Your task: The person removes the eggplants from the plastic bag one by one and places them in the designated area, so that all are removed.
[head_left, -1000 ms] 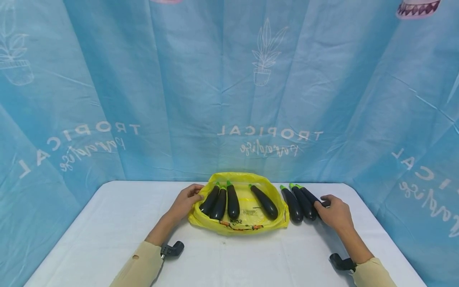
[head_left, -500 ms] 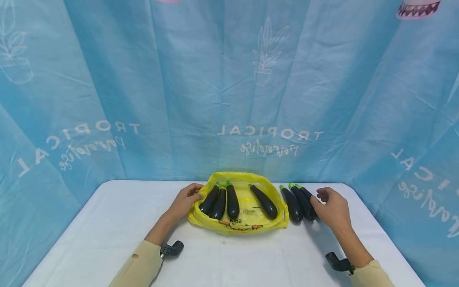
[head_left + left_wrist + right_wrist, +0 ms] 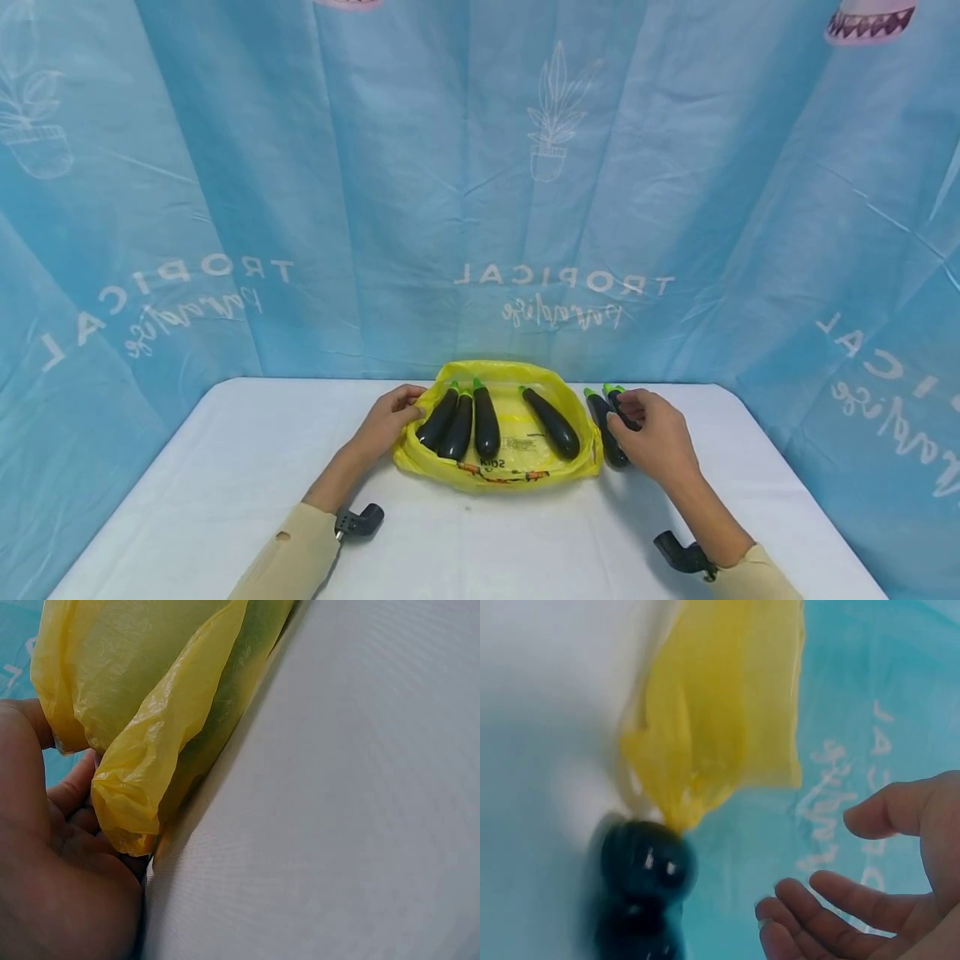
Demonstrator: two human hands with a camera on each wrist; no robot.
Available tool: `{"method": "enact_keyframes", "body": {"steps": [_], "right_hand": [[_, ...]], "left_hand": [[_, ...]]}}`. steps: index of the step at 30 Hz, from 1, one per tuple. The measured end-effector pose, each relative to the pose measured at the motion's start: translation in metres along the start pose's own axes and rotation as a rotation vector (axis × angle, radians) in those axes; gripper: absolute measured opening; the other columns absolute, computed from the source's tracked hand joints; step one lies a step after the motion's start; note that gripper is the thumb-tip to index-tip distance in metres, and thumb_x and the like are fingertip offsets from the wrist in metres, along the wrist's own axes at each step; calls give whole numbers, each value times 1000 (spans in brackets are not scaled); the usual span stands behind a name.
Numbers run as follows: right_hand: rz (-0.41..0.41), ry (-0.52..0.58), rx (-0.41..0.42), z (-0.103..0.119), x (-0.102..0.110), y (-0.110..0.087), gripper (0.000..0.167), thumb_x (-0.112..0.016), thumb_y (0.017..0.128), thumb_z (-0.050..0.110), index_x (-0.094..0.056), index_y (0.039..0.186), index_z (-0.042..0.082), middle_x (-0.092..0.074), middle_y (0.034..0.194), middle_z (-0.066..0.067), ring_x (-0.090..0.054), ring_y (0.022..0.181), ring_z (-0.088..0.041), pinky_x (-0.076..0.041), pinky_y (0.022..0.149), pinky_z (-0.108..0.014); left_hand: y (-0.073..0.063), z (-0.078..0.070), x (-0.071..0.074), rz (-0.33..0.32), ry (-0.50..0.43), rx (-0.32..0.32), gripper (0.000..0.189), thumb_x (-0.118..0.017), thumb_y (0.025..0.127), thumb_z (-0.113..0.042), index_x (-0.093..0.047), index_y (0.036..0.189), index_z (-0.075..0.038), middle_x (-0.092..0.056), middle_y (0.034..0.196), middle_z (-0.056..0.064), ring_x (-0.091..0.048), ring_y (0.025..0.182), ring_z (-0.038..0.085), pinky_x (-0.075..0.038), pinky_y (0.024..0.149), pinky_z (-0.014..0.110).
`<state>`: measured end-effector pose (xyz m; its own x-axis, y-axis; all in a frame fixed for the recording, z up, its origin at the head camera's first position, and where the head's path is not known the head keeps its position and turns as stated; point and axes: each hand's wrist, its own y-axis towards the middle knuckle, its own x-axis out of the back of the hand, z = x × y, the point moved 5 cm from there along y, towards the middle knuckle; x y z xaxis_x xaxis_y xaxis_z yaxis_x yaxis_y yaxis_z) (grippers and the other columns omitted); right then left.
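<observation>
A yellow plastic bag [image 3: 577, 477] lies with its mouth spread wide, and several dark purple eggplants [image 3: 487, 421] with green stems rest inside. My left hand [image 3: 386, 423] holds the bag's left edge; in the left wrist view the crumpled yellow film [image 3: 142, 780] runs between thumb and fingers. More eggplants [image 3: 604, 429] lie just right of the bag, partly covered by my right hand [image 3: 660, 437]. Seen from the right wrist, that hand [image 3: 930, 922] has thumb and fingers spread apart with nothing between them, beside two blurred eggplant ends [image 3: 646, 862].
A white cloth [image 3: 465, 550] covers the table. Behind it hangs a blue printed curtain [image 3: 405, 208] that also closes in both sides. Dark wrist camera mounts [image 3: 362, 520] stick out from both sleeves.
My right hand has moved left from the rightmost eggplant, across the loose row toward the bag. The left hand and the eggplants in the bag stay where they were.
</observation>
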<state>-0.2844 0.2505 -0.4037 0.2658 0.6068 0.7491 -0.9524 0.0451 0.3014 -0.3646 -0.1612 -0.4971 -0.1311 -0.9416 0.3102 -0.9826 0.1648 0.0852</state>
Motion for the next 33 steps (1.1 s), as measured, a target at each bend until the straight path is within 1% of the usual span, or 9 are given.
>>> {"method": "enact_keyframes", "body": {"steps": [5, 12, 18, 22, 26, 30, 33], "right_hand": [[8, 10, 65, 19, -13, -2, 36, -73, 95, 18, -69, 127, 0, -72, 117, -17, -68, 109, -35, -56, 96, -52], [17, 24, 138, 38, -32, -3, 39, -78, 90, 15, -71, 126, 0, -71, 118, -14, -67, 106, -34, -56, 91, -49], [16, 8, 187, 52, -40, -4, 37, -80, 90, 13, -73, 124, 2, -71, 118, -11, -68, 105, -32, -57, 88, -48], [20, 22, 201, 62, -41, -5, 32, -81, 90, 13, -74, 120, 4, -71, 117, -11, -69, 103, -33, -58, 87, -48], [41, 17, 208, 68, -45, -4, 33, -82, 89, 14, -75, 120, 5, -71, 117, -12, -69, 103, -33, -58, 87, -47], [81, -30, 203, 67, -54, -1, 36, -81, 90, 16, -74, 123, 3, -71, 116, -14, -68, 101, -31, -57, 86, -47], [117, -76, 194, 68, -61, 0, 39, -80, 91, 18, -73, 126, 1, -70, 119, -14, -67, 104, -31, -56, 86, -48]], "left_hand": [[0, 1, 1, 8, 0, 1, 39, -60, 98, -10, -64, 136, -1, -66, 118, 13, -61, 106, 24, -52, 91, 28], [0, 2, 1, 8, -7, 0, 39, -61, 98, -11, -64, 136, -3, -67, 119, 13, -61, 106, 24, -52, 92, 28], [-1, 0, 1, 16, -11, -4, 38, -61, 99, -11, -64, 136, -3, -66, 119, 13, -60, 107, 24, -51, 91, 27], [-1, -1, 1, 10, -3, 0, 38, -61, 99, -10, -64, 135, -3, -66, 119, 12, -61, 106, 23, -52, 92, 28], [-1, 0, 2, 6, -4, -1, 38, -60, 99, -10, -64, 136, -3, -66, 118, 13, -61, 106, 24, -52, 92, 29], [-1, -1, 1, 11, -6, -5, 39, -61, 99, -11, -63, 137, -2, -66, 119, 12, -61, 106, 23, -52, 92, 30], [-2, -1, 1, 14, -12, -9, 39, -61, 99, -11, -63, 137, -2, -67, 119, 12, -61, 106, 23, -52, 92, 29]]}}
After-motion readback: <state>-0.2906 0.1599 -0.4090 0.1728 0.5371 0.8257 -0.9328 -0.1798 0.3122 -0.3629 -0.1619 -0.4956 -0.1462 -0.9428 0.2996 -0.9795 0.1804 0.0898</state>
